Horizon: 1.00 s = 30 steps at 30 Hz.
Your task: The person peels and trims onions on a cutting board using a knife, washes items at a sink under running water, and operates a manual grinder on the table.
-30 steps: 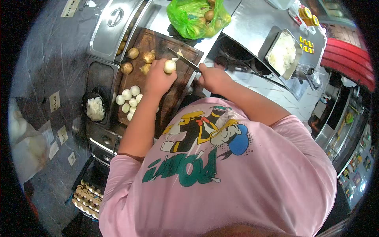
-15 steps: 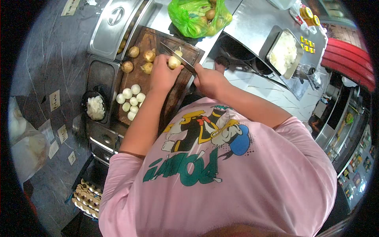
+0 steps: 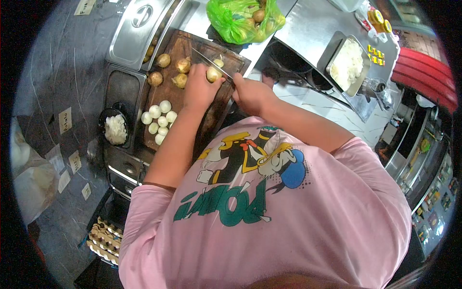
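My left hand (image 3: 202, 89) is closed around a brown-skinned onion (image 3: 213, 74), which it holds down on the wooden cutting board (image 3: 221, 53). My right hand (image 3: 251, 94) grips the handle of a knife (image 3: 206, 59). The blade lies across the onion's far side, with a pale bit of onion (image 3: 218, 63) showing beyond it. I cannot tell how deep the blade sits. Several unpeeled onions (image 3: 180, 80) rest left of my left hand. Nearer to me on the board is a cluster of peeled white onions (image 3: 165, 106).
A green plastic bag (image 3: 233, 21) of onions stands beyond the board. Metal containers (image 3: 126, 89) line the left side, one bearing a black bowl (image 3: 115, 129) of white pieces. A metal tray (image 3: 347, 66) of chopped white food sits at right. Egg trays (image 3: 105, 240) are lower left.
The knife has shifted slightly, its tip a little farther away and to the left, and my right hand has moved slightly left. My left hand still holds the onion in nearly the same place.
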Each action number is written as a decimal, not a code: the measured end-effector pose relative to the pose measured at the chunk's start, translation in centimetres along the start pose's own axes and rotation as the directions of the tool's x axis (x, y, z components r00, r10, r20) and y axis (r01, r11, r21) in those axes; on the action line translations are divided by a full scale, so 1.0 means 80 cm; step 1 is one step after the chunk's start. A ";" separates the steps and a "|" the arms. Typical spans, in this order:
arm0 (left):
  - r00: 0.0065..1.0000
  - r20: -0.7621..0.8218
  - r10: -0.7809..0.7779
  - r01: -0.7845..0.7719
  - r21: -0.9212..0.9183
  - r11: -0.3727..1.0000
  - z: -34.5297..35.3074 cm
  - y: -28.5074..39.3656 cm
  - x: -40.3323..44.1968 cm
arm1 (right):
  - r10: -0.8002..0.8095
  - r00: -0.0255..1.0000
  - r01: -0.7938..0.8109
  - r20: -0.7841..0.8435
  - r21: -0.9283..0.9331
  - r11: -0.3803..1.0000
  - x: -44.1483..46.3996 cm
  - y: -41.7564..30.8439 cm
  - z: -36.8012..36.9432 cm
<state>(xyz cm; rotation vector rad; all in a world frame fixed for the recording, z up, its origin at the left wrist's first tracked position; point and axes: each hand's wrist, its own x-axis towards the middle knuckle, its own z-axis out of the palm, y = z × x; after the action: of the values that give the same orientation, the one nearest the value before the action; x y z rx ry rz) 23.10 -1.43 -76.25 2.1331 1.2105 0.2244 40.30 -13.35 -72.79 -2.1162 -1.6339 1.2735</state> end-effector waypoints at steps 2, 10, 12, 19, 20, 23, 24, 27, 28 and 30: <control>0.999 -0.023 0.022 -0.021 0.013 1.000 0.001 -0.001 0.000 | 0.012 1.000 -0.012 0.017 0.014 1.000 0.014 -0.004 0.000; 0.997 -0.044 0.069 -0.069 0.018 0.997 0.007 -0.015 0.001 | 0.057 0.992 -0.055 0.109 -0.020 0.998 0.019 0.002 -0.001; 0.995 -0.058 0.080 -0.080 0.007 0.997 0.007 -0.015 0.001 | 0.048 0.995 -0.045 0.082 -0.045 0.998 0.001 0.020 0.011; 0.999 -0.035 0.013 -0.015 -0.056 0.998 0.007 -0.016 -0.001 | -0.143 0.987 0.158 0.070 -0.342 0.926 0.011 0.104 0.099; 0.999 -0.050 0.001 -0.004 -0.062 0.998 0.007 -0.014 -0.002 | -0.141 0.988 0.154 0.065 -0.339 0.928 0.024 0.132 0.128; 0.992 -0.118 0.040 -0.042 -0.017 0.999 0.006 -0.016 -0.003 | -0.181 0.983 0.176 -0.015 -0.155 0.972 0.029 0.144 0.125; 0.992 -0.117 0.041 -0.043 -0.016 0.999 0.003 -0.016 -0.005 | -0.079 0.996 0.083 0.039 -0.096 0.992 0.011 0.104 0.075; 0.998 0.019 -0.053 0.054 -0.085 0.995 -0.009 -0.022 -0.014 | 0.030 0.994 -0.023 0.105 -0.069 0.997 -0.003 0.066 0.024; 0.993 0.093 -0.072 0.089 -0.194 0.977 -0.013 -0.030 -0.017 | 0.042 0.992 -0.031 0.119 -0.090 0.995 -0.001 0.069 0.025; 0.982 0.171 -0.085 0.133 -0.297 0.946 -0.013 -0.048 -0.022 | 0.034 0.992 -0.027 0.121 -0.059 0.998 0.000 0.077 0.028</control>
<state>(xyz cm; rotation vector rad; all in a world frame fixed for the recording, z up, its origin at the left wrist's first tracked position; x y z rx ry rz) 19.00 -1.03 -77.58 1.7748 1.1186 0.1793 43.06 -16.48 -77.88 -2.1435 -1.7120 1.4079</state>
